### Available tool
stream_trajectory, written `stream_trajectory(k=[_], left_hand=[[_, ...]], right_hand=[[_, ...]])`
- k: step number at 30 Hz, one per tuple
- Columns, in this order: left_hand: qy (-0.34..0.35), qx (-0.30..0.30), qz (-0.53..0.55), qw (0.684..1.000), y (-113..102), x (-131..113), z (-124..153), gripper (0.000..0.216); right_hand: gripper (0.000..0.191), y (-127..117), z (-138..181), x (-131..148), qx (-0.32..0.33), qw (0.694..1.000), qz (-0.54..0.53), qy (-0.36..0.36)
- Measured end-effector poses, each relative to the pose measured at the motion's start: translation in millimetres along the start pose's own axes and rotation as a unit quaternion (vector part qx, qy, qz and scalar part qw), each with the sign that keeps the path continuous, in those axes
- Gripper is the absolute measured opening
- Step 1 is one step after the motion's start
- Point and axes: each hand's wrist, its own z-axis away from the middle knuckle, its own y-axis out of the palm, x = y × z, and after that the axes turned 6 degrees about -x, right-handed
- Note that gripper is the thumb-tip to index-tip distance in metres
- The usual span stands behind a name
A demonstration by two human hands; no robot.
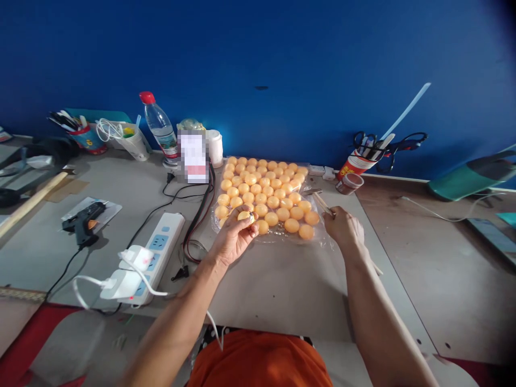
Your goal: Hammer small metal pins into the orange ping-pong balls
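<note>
My left hand [237, 236] pinches an orange table tennis ball [245, 216] between thumb and fingers; a small dark mark shows on the ball. Just beyond it lies a clear plastic bag [322, 236] full of matching orange balls [273, 202]. At the bag's right edge, my right hand [342, 228] is closed around thin, light wooden sticks [321, 203]; their exact kind is unclear. A pale stick end also shows behind the wrist. Near their front tips is a small dark, flat piece [311, 191], partly blurred. A small reddish-brown tub [349, 184] stands beyond my right hand.
Left of me are a white power strip [171, 228] with chargers and cables, and a black glue gun [85, 223]. Along the blue wall stand a water bottle [161, 129], a white container [215, 148] and a red cup [357, 162] of tools. A green bottle [467, 177] lies right.
</note>
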Motion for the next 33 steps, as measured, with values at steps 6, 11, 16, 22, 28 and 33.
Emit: stream_trajectory(k=[6, 11, 16, 22, 28, 33], left_hand=[[0.005, -0.021, 0.005, 1.0, 3.8, -1.0, 1.7, 0.034], [-0.004, -0.045, 0.036, 0.998, 1.5, -1.4, -2.5, 0.039], [-0.031, -0.058, 0.045, 0.997, 5.0, -0.4, -2.8, 0.038], [-0.079, -0.033, -0.026, 0.996, 10.2, 9.2, 1.2, 0.043], [-0.087, -0.028, -0.108, 0.99, 14.9, 24.1, 4.2, 0.057], [-0.095, -0.048, -0.114, 0.988, 19.5, 28.9, 6.4, 0.06]], right_hand=[[0.037, 5.6, -1.6, 1.0, 0.033, 0.999, 0.01, 0.018], [0.037, 7.4, -2.2, 0.3, -0.006, 1.0, -0.018, 0.017], [0.026, -1.0, 12.6, 21.0, -0.196, 0.948, -0.241, -0.069], [0.023, -13.9, 70.2, 75.0, -0.09, 0.822, -0.442, -0.347], [0.032, -7.0, 92.6, 92.6, 0.064, 0.763, -0.531, -0.362], [0.025, 4.3, 100.4, 97.1, 0.056, 0.771, -0.544, -0.326]])
